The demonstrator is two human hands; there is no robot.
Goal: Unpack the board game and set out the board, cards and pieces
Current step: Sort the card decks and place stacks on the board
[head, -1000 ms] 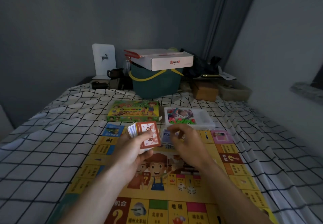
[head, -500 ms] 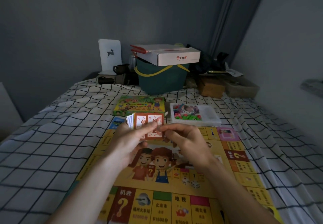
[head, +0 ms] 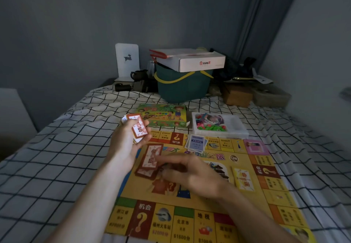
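Observation:
The yellow game board (head: 205, 222) lies open on the checked bedsheet. My left hand (head: 125, 142) grips a stack of red-backed cards (head: 137, 128) above the board's far left corner. My right hand (head: 191, 172) hovers low over the board's middle, fingers curled, pinching a red card (head: 151, 157) that lies over another red card on the board. A small pile of blue cards (head: 196, 144) sits on the board's far edge. One yellow card (head: 244, 179) rests on the right side. The green game box (head: 163, 115) and a white tray (head: 239, 128) of coloured pieces stand beyond the board.
At the head of the bed stand a teal basket (head: 182, 87) with a white carton (head: 191, 60) on top, a brown box (head: 237, 95), a white deer card holder (head: 127, 60) and dark cups. Walls close in on the right and behind.
My right hand drew a red card off the stack and moved down to the board's middle with it. My left hand swung left with the remaining stack.

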